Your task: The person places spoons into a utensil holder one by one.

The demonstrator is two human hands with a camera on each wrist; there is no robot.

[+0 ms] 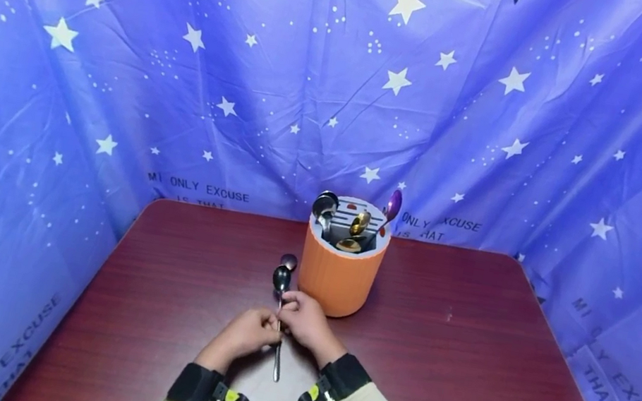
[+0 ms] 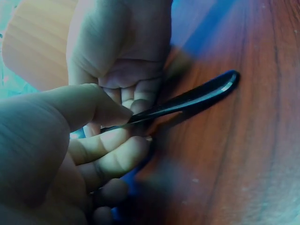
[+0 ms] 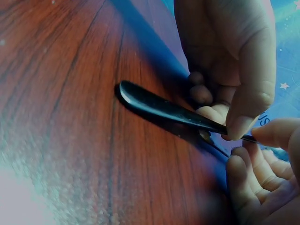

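Note:
A dark metal spoon (image 1: 282, 278) points its bowl away from me, with its handle toward the table's front. My left hand (image 1: 249, 333) pinches the handle (image 2: 187, 101) between thumb and fingers, its broad end sticking out over the table. Nearer the bowl, my right hand (image 1: 305, 321) pinches the same handle, thumb and fingertips at the thin part. The hands nearly meet around it. In the right wrist view the handle end (image 3: 154, 107) slants close over the wood. A second dark spoon bowl (image 1: 289, 261) shows just beyond the first, the rest of it hidden.
An orange ribbed utensil holder (image 1: 339, 282) with a grey rim stands just beyond the right hand. It holds silver spoons (image 1: 326, 205), gold spoons (image 1: 359, 223) and a purple spoon (image 1: 394, 206). Blue star-printed cloth (image 1: 290, 80) hangs around the reddish-brown table (image 1: 460, 361).

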